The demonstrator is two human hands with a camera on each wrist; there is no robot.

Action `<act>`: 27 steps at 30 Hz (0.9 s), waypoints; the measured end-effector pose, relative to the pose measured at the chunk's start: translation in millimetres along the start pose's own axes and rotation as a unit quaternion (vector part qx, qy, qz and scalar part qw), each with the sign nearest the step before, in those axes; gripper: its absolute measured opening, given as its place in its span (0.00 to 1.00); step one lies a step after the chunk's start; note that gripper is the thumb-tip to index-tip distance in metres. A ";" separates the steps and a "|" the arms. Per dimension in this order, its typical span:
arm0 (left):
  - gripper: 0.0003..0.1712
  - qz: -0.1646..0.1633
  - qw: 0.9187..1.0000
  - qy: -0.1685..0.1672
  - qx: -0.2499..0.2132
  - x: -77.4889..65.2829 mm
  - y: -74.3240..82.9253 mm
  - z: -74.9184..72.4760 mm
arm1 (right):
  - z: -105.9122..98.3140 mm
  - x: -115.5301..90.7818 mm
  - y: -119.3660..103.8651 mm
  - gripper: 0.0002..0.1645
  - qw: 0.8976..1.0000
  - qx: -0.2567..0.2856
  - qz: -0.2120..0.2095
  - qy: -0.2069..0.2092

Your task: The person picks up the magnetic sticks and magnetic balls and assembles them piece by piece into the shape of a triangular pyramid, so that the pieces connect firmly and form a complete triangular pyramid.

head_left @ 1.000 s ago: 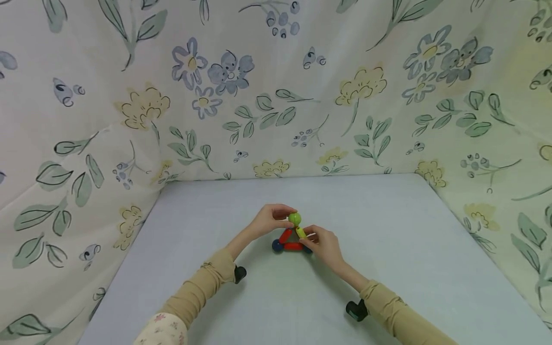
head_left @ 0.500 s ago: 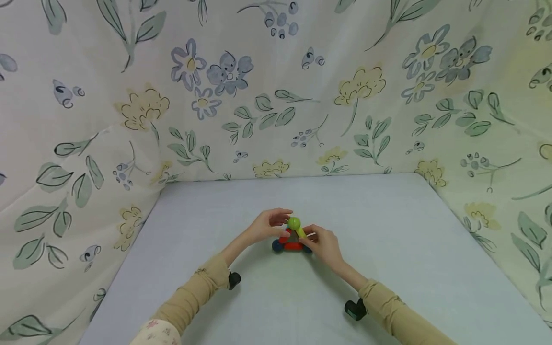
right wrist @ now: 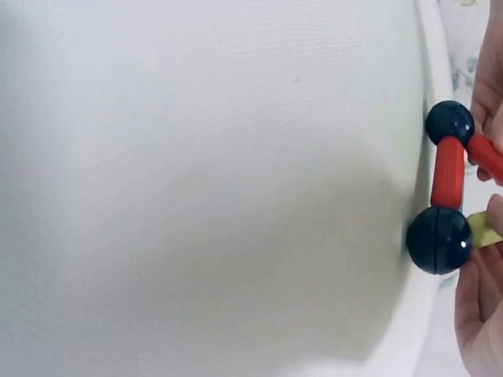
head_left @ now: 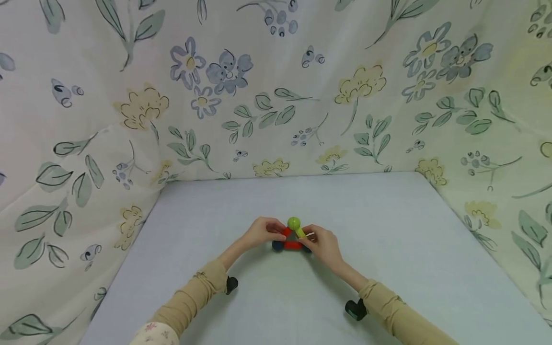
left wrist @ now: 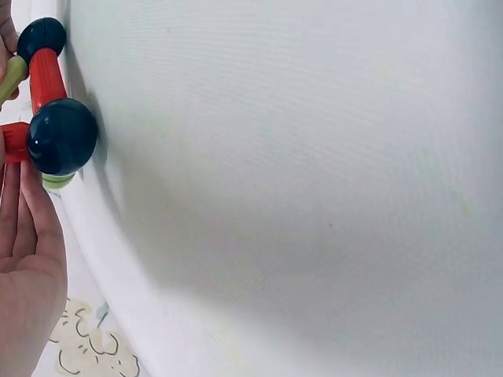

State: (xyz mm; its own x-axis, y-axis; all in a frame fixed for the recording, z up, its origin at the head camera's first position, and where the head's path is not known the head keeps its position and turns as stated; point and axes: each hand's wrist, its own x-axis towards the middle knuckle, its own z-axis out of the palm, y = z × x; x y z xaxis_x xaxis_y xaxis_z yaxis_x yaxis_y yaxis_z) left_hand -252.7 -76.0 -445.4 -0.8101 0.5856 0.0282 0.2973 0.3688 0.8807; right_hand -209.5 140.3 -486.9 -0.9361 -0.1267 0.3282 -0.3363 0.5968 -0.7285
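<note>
A triangle of toy building rods and balls stands at the middle of the table. Its light green ball is on top, joined to a yellow-green rod on the right and a red rod on the left. Another red rod runs along the bottom between two dark blue balls. My left hand pinches the left red rod between thumb and fingers. My right hand pinches the yellow-green rod near its lower end, partly covering the right blue ball. Something greyish shows inside the triangle, too small to tell.
The white table stretches around the hands. A flowered cloth hangs behind it and at both sides. Black wrist cameras hang below the sleeves. Part of a pale green striped thing shows behind the near blue ball.
My left hand has let go of the light green ball, moved down and left, and taken hold of the left red rod. The green ball sits slightly lower. My right hand has hardly moved.
</note>
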 end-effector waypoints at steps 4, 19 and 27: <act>0.13 -0.009 1.000 0.004 -0.003 7.0 -18.1 3.2 | -0.1 -0.1 -0.6 0.13 1.000 -0.006 0.005 -0.001; 0.15 -0.006 1.000 0.006 -0.021 8.8 -26.9 9.1 | -1.8 -3.6 2.3 0.13 1.000 0.000 -0.020 0.008; 0.15 0.001 1.000 -0.003 -0.024 10.6 -29.9 9.8 | -5.6 -2.7 0.2 0.15 1.000 0.007 0.009 -0.015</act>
